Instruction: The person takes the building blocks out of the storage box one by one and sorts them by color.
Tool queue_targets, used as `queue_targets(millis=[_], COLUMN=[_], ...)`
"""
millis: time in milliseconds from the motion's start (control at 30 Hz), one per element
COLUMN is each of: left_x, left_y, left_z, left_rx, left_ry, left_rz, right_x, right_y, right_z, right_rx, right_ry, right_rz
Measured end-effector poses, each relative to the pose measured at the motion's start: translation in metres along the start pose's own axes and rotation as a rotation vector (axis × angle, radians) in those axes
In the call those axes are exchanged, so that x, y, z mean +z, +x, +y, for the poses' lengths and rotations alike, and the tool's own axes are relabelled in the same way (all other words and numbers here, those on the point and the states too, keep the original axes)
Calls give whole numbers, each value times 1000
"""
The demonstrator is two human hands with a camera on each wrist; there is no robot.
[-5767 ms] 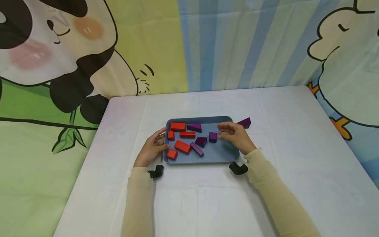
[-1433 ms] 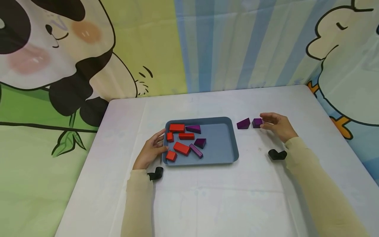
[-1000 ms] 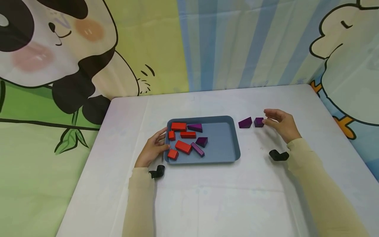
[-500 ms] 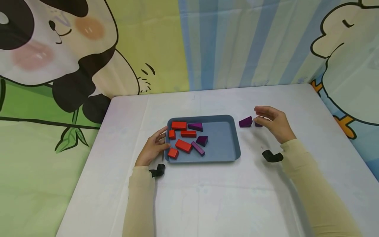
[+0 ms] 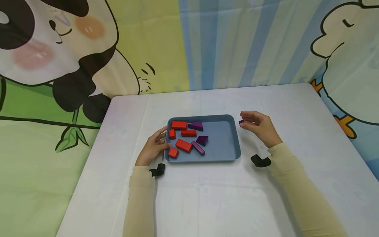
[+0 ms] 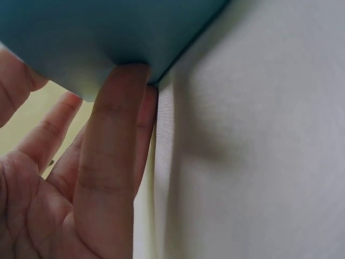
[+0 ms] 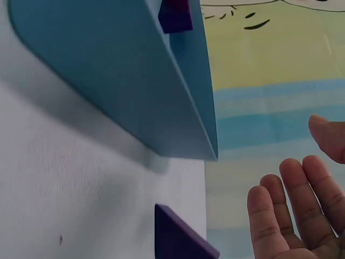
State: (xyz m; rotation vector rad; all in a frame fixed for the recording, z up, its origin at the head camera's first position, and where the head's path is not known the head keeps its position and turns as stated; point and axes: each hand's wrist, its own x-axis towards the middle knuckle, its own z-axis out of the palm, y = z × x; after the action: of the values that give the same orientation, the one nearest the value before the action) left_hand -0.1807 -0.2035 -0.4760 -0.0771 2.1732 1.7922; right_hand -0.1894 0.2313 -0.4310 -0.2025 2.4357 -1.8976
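Observation:
My left hand rests at the left end of a blue-grey tray, its fingers fairly straight along the outside. In the left wrist view the thumb touches the tray's outer wall. Beyond the tray's right end hovers my right hand, fingers apart and nothing between them in the right wrist view. It overlaps a purple angled block, most of which is hidden in the head view. A purple block stands on the table below that hand. The purple cube is hidden in the head view.
Several red blocks and purple blocks lie in the tray's left and middle part. Black wrist cameras stick out beside both cuffs. A cartoon-printed cloth hangs behind the white table.
The right hand has carried the purple cube out of the tray, set it down beside the angled block, let go and drifted back left. The left hand has stayed at the tray.

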Motion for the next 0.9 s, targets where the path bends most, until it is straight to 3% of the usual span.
queue_targets(millis=[900], left_x=[-1], left_y=[1], left_z=[-4], left_rx=[12], left_ry=[-17], left_rz=[-10], right_x=[68], right_y=[0], right_z=[-1], right_rx=[-15], right_ry=[68], right_rz=[-116])
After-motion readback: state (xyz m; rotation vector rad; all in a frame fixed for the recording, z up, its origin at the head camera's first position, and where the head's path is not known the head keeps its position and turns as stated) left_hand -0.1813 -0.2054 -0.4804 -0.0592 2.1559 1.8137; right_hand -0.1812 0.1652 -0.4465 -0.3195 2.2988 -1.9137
